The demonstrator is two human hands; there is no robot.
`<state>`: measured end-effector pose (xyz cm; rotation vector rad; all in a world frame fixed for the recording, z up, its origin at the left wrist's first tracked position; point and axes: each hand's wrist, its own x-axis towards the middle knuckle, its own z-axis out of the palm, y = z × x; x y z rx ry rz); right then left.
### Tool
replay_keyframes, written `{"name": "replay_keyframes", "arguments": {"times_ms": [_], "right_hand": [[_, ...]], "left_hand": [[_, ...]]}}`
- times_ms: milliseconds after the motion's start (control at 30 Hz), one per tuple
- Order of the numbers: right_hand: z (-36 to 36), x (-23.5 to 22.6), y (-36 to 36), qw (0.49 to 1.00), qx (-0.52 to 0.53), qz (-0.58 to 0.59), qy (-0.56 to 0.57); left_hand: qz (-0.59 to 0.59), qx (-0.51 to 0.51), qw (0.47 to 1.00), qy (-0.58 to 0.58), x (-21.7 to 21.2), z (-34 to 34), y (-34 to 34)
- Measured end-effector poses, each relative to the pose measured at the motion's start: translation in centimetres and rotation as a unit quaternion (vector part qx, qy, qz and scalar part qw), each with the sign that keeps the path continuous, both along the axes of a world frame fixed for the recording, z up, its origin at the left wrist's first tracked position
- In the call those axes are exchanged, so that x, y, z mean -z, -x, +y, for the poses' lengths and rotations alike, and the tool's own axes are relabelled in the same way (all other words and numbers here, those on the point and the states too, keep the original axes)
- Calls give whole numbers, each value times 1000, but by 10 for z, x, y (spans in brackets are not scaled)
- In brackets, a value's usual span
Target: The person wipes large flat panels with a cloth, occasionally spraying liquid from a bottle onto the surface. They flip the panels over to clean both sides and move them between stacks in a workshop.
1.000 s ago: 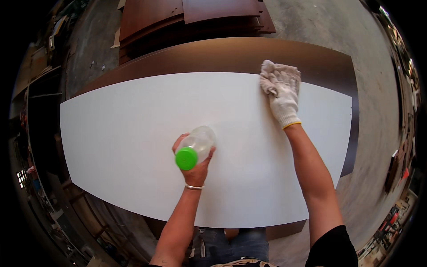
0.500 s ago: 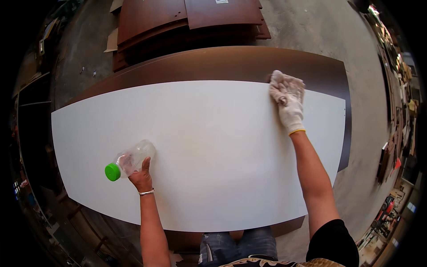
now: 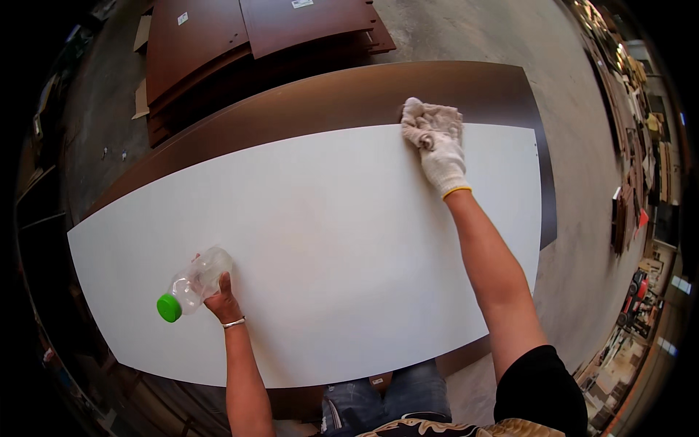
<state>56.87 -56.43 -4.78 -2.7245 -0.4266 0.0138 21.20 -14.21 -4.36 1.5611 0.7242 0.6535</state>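
A clear plastic bottle with a green cap [image 3: 196,280] is tilted over the left part of a large white panel [image 3: 320,255]. My bare left hand [image 3: 224,300] is wrapped around it, the cap pointing toward the lower left. On the right, my right hand [image 3: 437,149] wears a white knit glove with a yellow cuff edge. It presses a crumpled, pale greyish rag [image 3: 441,118] against the panel's far edge. Most of the gloved fingers are hidden by the rag's folds.
Beneath the white panel lies a larger dark brown panel [image 3: 313,95], showing along the far and right sides. Beyond it is a stack of reddish-brown boards [image 3: 196,44]. More boards and clutter [image 3: 619,131] line the right side of the concrete floor [image 3: 466,36].
The view has turned, so the panels look more slanted and the boards sit further left. Both hands keep their grips. The gloved hand remains near the panel's far edge.
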Motion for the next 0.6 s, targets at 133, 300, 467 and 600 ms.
{"name": "replay_keyframes", "arguments": {"times_ms": [133, 300, 467, 600], "right_hand": [[70, -6, 32, 992, 60, -17, 110], [184, -42, 57, 993, -74, 70, 55], [56, -14, 34, 995, -63, 13, 82], [-124, 1, -33, 986, 92, -91, 106]], "left_hand": [[19, 16, 999, -21, -10, 10, 7], [55, 41, 998, -2, 1, 14, 8], [80, 66, 995, -10, -12, 34, 17], [63, 76, 995, 21, -4, 17, 6]]}}
